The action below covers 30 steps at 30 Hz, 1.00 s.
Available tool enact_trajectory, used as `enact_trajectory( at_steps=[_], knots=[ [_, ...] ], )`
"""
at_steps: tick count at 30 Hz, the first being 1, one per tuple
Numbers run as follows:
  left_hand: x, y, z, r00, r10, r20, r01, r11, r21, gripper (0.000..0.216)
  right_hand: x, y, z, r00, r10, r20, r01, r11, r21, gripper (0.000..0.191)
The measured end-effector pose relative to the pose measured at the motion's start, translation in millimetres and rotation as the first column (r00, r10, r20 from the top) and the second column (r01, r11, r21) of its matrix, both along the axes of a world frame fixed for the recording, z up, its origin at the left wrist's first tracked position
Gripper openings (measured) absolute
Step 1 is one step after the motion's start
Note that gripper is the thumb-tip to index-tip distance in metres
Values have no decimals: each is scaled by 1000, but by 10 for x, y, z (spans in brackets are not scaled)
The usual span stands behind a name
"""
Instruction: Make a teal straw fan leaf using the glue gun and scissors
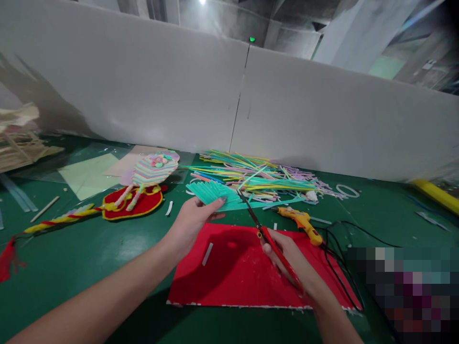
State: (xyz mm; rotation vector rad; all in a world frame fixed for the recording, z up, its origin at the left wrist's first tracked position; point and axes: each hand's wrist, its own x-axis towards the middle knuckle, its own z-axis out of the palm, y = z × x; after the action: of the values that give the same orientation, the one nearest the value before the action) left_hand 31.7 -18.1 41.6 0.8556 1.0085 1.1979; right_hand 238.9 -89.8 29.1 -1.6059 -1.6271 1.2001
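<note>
Gripping a flat, fan-shaped panel of teal strips laid side by side (208,193), the left hand (198,213) pinches its lower edge with the thumb on top and the fingers folded underneath. The panel lies just beyond the fingertips, above the middle of the dark green tabletop (125,253), its long axis running roughly left to right with a slight slope down to the right.

Clasped around a pair of red-handled scissors with dark metal blades (271,242), the right hand (287,253) sits lower and to the right. The scissors' long axis slants from the forearm up and to the left, so their tips point at the panel's right end, where loose strip ends stick out. Blades and panel edge are very near each other; whether they touch, or how far the blades are parted, I cannot tell. The left hand is the nearer one, in contact with the panel; the right meets that side only by way of the blades.

Below both hands lies a bright red rectangular sheet (229,286) with a small white strip (207,254) on it. Behind the panel spreads a loose heap of teal, yellow and pink strips (258,172). A yellow glue gun with a black cord (303,223) rests right of the scissors; a red, yellow-edged fan shape (150,206) lies to the left.
</note>
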Motion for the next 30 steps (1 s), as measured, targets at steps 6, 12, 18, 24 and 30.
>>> enact_trajectory(
  at_steps=[6, 12, 18, 24, 30],
  knots=[
    [-8, 6, -36, 993, -18, -117, 15, 1000, -27, 24, -29, -15, 28, 1000, -5, 20, 5, 1000, -15, 43],
    [-80, 54, -27, 978, -111, -176, 113, 994, 1, 26, 2, -6, 33, 999, 35, 10, -34, 999, -42, 45],
    [-145, 100, 8, 970, -143, -198, 146, 989, 1, 34, 7, -6, 47, 998, 54, 22, -52, 997, -58, 48],
    [-151, 103, 30, 968, -121, -220, 125, 992, 6, 32, 20, 19, 51, 998, 68, 18, -67, 997, -38, 46],
    [-156, 115, 39, 965, -131, -229, 133, 991, -7, 29, 5, -9, 47, 999, 35, 13, -34, 999, -32, 41]
  ],
)
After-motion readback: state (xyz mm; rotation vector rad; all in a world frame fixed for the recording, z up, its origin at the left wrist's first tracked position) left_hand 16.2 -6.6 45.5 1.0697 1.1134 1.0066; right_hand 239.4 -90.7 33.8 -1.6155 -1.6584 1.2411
